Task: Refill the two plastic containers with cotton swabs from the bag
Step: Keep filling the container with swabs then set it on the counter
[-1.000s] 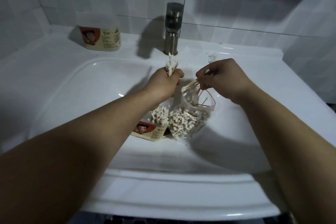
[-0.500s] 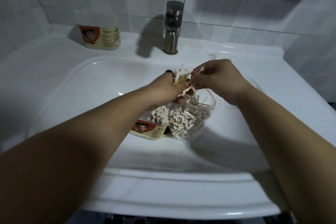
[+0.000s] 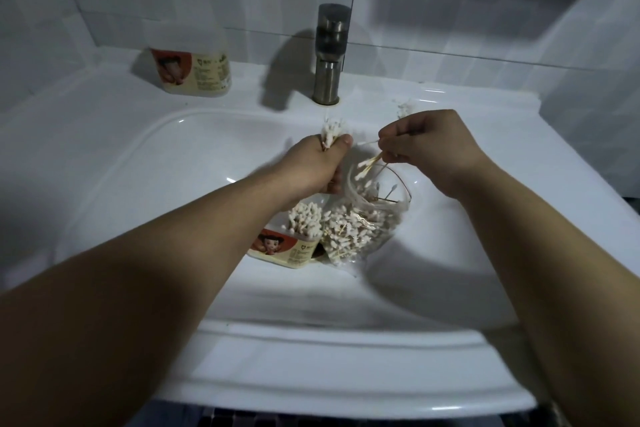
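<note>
Two bundles are in play: the left hand [image 3: 311, 166] is fisted round a thick bunch of cotton swabs [image 3: 333, 130], tips up, while the right hand [image 3: 433, 146] pinches a few more just above the bag [image 3: 367, 225]. The bag lies in the sink [image 3: 173, 156] against the part-filled container [image 3: 291, 250]; the second container [image 3: 194, 74] stands on the back ledge. It seems best to align the sticks before lowering them upright into the container. Half a second ago the hands met; now they are apart.

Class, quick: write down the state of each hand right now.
Left hand: closed around a bunch of swabs.
Right hand: closed, pinching a few swabs.
</note>
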`<state>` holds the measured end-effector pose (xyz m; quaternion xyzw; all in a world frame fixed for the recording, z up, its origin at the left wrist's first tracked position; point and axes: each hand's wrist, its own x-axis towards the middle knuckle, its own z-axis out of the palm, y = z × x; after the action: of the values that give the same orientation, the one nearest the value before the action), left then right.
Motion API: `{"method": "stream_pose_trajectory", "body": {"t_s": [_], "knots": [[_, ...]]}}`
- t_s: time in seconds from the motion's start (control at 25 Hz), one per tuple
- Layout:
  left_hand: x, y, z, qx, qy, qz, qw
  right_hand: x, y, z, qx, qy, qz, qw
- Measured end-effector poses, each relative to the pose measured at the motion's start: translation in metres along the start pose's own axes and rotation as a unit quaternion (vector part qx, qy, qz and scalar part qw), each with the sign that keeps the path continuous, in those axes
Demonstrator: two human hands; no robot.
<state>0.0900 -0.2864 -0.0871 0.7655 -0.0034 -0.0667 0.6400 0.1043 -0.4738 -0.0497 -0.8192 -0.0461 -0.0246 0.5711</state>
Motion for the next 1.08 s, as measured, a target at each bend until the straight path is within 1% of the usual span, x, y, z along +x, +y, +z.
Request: {"method": "stream_pose_trajectory", "body": {"t_s": [0.2,0.32,0.36,0.4,0.52,0.64,0.76,0.88,1.0,1.08], "knots": [[-0.007,0.003,0.002,-0.023,-0.057,-0.021,0.998,-0.007,-0.001,0.012,-0.054,-0.067,-0.037,0.996],[-0.011,0.004,0.002,-0.113,-0.125,-0.057,0.984,-0.005,0.004,0.014,-0.034,-0.061,-0.042,0.997],[-0.013,0.005,0.003,-0.121,-0.143,-0.058,0.981,-0.004,0.005,0.014,-0.023,-0.060,-0.038,0.997],[-0.013,0.004,0.004,-0.102,-0.150,-0.051,0.982,-0.003,0.006,0.015,-0.016,-0.063,-0.036,0.997],[-0.012,0.004,0.006,-0.067,-0.133,-0.040,0.988,-0.001,0.008,0.018,-0.011,-0.060,-0.033,0.998],[-0.010,0.004,0.006,-0.082,-0.109,-0.051,0.989,0.002,0.006,0.015,0.033,0.001,-0.019,0.999],[-0.009,0.003,0.004,-0.073,-0.096,-0.057,0.991,0.006,0.005,0.008,0.062,0.060,-0.019,0.996],[-0.008,0.003,0.004,-0.050,-0.083,-0.054,0.994,0.004,0.006,0.006,0.049,0.048,-0.022,0.997],[-0.010,0.005,0.007,-0.062,-0.073,-0.051,0.994,0.003,0.007,0.009,0.021,0.037,-0.025,0.999],[-0.011,0.005,0.007,-0.072,-0.076,-0.050,0.993,0.001,0.005,0.013,0.056,0.025,-0.017,0.998]]}}
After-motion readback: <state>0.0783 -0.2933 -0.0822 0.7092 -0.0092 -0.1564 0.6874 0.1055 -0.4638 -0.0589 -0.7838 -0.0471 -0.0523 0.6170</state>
